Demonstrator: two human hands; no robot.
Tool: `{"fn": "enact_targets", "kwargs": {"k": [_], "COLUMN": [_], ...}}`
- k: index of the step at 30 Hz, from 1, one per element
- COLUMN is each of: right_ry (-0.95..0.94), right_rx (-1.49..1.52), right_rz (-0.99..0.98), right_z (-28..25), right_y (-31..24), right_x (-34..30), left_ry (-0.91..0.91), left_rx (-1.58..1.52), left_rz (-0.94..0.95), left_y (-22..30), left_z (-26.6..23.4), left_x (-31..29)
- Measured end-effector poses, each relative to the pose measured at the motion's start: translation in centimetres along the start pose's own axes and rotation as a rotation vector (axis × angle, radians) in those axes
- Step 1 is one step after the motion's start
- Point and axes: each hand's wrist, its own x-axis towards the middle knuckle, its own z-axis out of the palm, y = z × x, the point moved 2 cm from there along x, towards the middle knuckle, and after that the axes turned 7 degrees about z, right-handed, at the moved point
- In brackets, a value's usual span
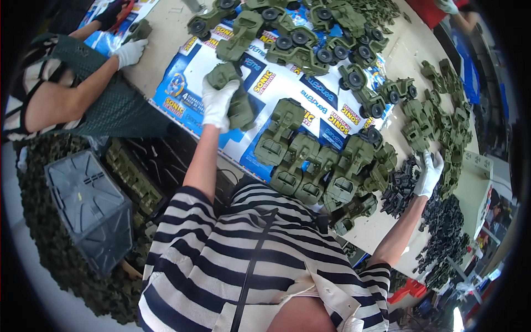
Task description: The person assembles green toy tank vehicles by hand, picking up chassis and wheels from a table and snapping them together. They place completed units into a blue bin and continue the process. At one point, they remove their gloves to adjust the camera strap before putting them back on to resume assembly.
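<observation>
Left hand [217,104], white glove, fingers closed around a green vehicle body [241,112]; that body is over the left part of a blue-and-white printed sheet [185,72] on the table [170,34]; right hand [430,174], also gloved, out at the right side, fingertips at the near end of a heap of green parts [417,133], just beside a pile of black parts [401,189]; can't tell if those fingers grip anything; row of green bodies [287,172] along the sheet's near edge; bodies with black wheels [298,48] farther back; co-worker's gloved hand [131,52] at left, on another green piece [139,30]
</observation>
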Motion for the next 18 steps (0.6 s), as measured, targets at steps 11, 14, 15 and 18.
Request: {"fn": "enact_targets", "kwargs": {"k": [11,14,15,18], "right_ry": [-0.821,-0.921,-1.018,-1.040], "right_rx": [0.664,0.566,0.624,0.647], "right_rz": [0.187,0.280,0.314,0.293], "right_z": [17.8,17.5,17.0,16.0], "right_y": [-6.8,-5.3,-4.6,-4.5], "right_x": [-16.9,-17.1,-16.9,-16.8], "left_ry": [-0.920,-0.965,-0.945,-1.025], "left_rx": [-0.148,-0.136,-0.154,-0.151], "left_rz": [-0.230,-0.309,-0.312,-0.323], "left_y": [10.0,10.4,10.1,10.5], "left_z": [6.9,8.1,8.3,8.6], "left_x": [-12.5,-13.6,-13.7,-13.8]}}
